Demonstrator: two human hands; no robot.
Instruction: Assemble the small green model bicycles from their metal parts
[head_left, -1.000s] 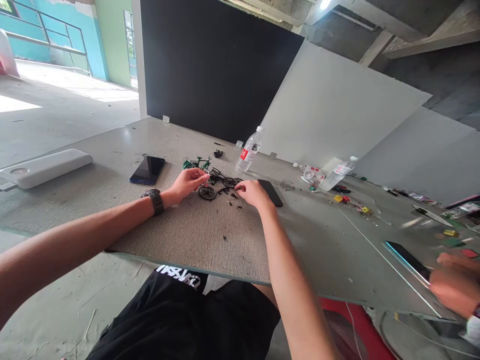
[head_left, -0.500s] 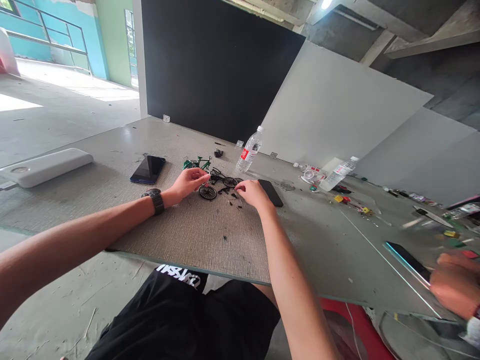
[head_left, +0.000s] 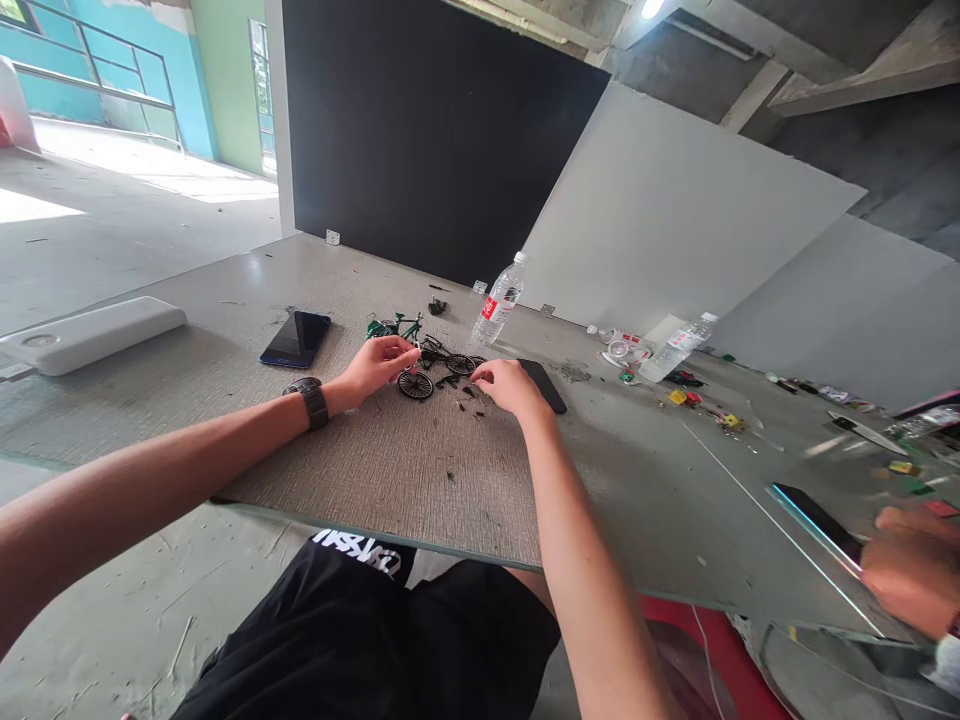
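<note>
Since the wheel (head_left: 415, 386) looks like thin plastic, I'd guess it's light, stiff and snappable, so hold its edge. It's black, thin-spoked, just below the left hand (head_left: 375, 362), whose grip is pinched on a pale bit (head_left: 418, 349); can't tell how closed the right hand (head_left: 504, 385) is beside the black bike (head_left: 456, 363) on the counter (head_left: 337, 490)

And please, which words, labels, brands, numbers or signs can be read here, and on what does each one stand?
"纯", most likely: on the red label of the leftmost bottle.
White letters on the black shorts: slanted and partly cut off, not surely readable.
Other bottles: print too small or blurred.
No number can be read.
</note>
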